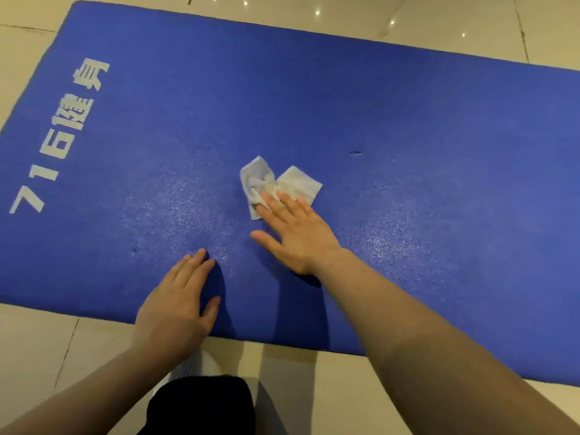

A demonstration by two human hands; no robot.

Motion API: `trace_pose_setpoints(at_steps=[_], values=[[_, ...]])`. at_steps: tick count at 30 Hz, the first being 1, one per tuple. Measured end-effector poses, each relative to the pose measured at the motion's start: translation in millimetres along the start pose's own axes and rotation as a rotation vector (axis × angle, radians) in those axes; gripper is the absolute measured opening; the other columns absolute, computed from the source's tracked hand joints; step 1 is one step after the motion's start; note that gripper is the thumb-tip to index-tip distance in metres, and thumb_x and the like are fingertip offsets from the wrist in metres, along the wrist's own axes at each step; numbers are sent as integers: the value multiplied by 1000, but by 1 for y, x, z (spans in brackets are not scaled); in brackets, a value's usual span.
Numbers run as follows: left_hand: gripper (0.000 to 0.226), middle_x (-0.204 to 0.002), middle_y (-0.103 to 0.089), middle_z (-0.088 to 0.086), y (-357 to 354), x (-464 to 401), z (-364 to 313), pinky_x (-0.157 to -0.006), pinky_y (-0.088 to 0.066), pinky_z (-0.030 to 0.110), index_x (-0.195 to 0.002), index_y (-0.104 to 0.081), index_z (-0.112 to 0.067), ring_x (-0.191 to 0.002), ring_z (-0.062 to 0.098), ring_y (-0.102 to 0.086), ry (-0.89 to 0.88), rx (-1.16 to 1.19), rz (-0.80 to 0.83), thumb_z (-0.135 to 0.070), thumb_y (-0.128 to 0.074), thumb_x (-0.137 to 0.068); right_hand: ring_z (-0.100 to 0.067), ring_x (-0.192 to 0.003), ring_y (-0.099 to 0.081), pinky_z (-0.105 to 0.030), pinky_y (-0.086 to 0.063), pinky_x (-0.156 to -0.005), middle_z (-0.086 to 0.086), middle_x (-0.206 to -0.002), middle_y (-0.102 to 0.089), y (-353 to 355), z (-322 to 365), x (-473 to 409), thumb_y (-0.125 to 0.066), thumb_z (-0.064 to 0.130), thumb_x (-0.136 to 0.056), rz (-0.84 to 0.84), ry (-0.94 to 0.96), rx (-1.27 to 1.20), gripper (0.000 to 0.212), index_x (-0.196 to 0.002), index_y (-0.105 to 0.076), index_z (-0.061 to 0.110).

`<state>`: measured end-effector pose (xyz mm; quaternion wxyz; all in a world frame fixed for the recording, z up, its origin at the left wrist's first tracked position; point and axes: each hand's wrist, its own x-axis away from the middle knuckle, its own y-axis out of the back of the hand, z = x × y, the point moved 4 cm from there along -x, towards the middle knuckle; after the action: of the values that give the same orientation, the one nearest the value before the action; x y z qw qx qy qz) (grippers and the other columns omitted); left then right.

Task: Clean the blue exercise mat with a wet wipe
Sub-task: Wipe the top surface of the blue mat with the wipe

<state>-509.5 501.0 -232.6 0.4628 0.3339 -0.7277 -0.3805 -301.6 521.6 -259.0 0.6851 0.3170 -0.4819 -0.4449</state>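
The blue exercise mat [314, 105] lies flat on the floor and fills most of the view, with white lettering along its left end. A crumpled white wet wipe [298, 182] lies near the mat's middle. My right hand [295, 233] lies flat on the mat with straight fingers, and its fingertips press on the wipe's near edge. My left hand [179, 299] rests flat on the mat near its front edge, fingers straight, holding nothing. A pale, speckled patch shows on the mat to the left of the wipe.
Beige floor tiles [62, 340] surround the mat on all sides. A small dark mark [355, 153] sits on the mat to the right of the wipe. My knee in dark cloth [201, 406] and a white shoe show at the bottom edge.
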Motion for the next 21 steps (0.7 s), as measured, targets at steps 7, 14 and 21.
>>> trace_pose_setpoints(at_steps=[7, 14, 21], values=[[60, -162, -8, -13, 4, -3, -4, -110, -35, 29, -152, -21, -29, -148, 10, -10, -12, -61, 55, -44, -45, -99, -20, -149, 19, -39, 9, -121, 6, -162, 20, -3, -72, 48, -19, 59, -100, -99, -451, -89, 71, -156, 7, 25], [36, -136, -48, -10, 17, -12, 9, -89, -46, 35, -130, -54, -27, -125, 13, -43, 37, 67, -77, -32, -58, -94, -21, -148, 20, -43, 11, -121, 3, -162, 16, -25, 31, 24, 16, 75, -78, 32, 110, -28, 95, -156, 3, 23], [26, -102, -45, -12, 23, -32, 31, -85, -49, 34, -116, -60, -24, -104, 15, -52, 169, 213, -133, -26, -64, -91, -15, -149, 15, -35, 12, -120, 11, -162, 14, 7, 26, -37, -13, 62, -99, 63, 133, 59, 65, -156, -1, 33]])
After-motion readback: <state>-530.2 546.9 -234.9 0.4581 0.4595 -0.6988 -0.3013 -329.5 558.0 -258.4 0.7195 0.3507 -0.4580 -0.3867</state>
